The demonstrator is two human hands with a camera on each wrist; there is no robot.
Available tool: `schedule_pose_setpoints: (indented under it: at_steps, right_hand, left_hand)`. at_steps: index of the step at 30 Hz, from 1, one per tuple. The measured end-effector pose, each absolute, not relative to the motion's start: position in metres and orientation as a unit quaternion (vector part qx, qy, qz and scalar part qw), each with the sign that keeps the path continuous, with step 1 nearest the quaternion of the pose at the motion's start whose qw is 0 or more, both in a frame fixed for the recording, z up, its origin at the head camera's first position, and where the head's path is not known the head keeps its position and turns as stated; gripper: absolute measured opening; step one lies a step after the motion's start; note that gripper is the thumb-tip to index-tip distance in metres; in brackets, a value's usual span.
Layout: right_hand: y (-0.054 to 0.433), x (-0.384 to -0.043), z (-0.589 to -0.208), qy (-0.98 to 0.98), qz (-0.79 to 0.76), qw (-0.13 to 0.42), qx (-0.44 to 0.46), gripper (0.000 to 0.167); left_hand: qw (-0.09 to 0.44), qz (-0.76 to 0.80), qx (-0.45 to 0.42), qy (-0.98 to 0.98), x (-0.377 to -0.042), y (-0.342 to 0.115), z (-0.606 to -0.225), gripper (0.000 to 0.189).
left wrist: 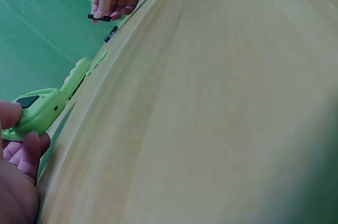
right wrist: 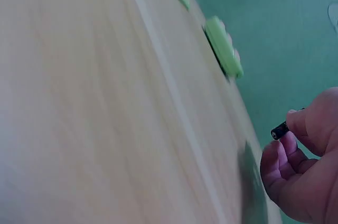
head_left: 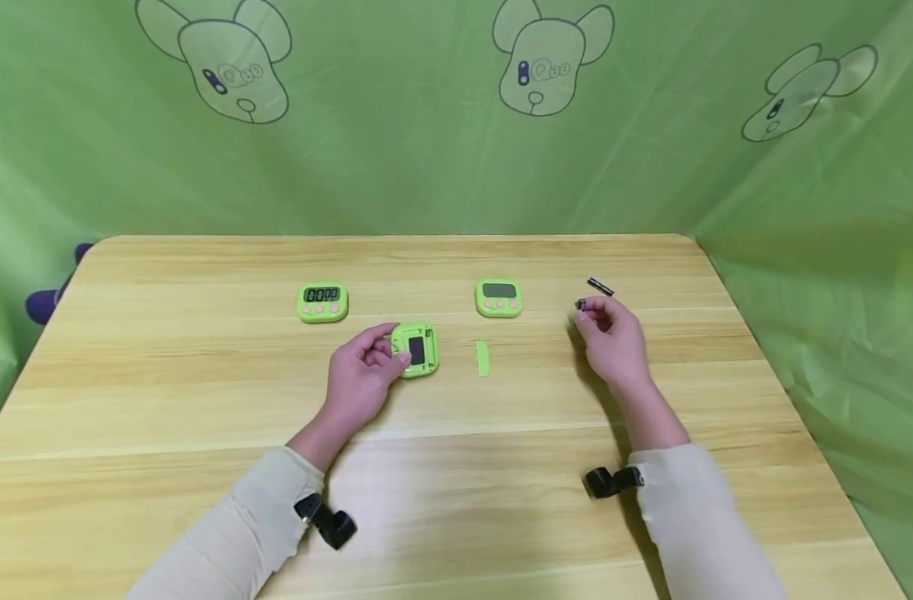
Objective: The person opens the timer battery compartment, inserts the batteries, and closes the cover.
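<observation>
My left hand holds a green digital timer with its back up, thumb across it; the battery slot along one side is uncovered. In the left wrist view the timer is tilted above the table. My right hand pinches a small black battery between thumb and fingers, raised off the table; the right wrist view shows one end of this battery. A second black battery lies just beyond that hand. Between the hands lies a thin green battery cover.
A green timer reading 00:00 lies at the left. Another timer with a blank screen lies behind the cover. The wooden table ends at a green curtain at the back and right.
</observation>
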State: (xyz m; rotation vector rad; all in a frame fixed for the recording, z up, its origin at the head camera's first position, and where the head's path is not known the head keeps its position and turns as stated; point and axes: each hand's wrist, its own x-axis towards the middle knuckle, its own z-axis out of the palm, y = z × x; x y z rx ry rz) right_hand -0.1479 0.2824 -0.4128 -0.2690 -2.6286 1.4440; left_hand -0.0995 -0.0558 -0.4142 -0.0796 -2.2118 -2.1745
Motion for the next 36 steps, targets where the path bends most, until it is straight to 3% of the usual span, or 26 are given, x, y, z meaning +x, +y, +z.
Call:
schedule_pose_setpoints:
  at_steps: [9,17,26,36]
  right_hand:
    - [0.243,-0.125,-0.404,-0.826,0.560,0.045,-0.046,0.020]
    - [0.203,-0.109,-0.404,-0.768,0.639,-0.005,-0.034,0.020]
    - [0.167,-0.106,-0.411,-0.743,0.669,-0.003,0.001,0.017]
    - [0.142,-0.108,-0.419,-0.798,0.602,0.007,0.029,0.021]
  left_hand:
    - [0.022,-0.696,-0.028,-0.717,-0.100,-0.055,-0.414,0.041]
    - [0.020,-0.693,-0.029,-0.720,-0.099,-0.055,-0.414,0.041]
    - [0.022,-0.691,-0.032,-0.722,-0.100,-0.055,-0.414,0.040]
    - [0.023,-0.688,-0.026,-0.725,-0.099,-0.055,-0.414,0.041]
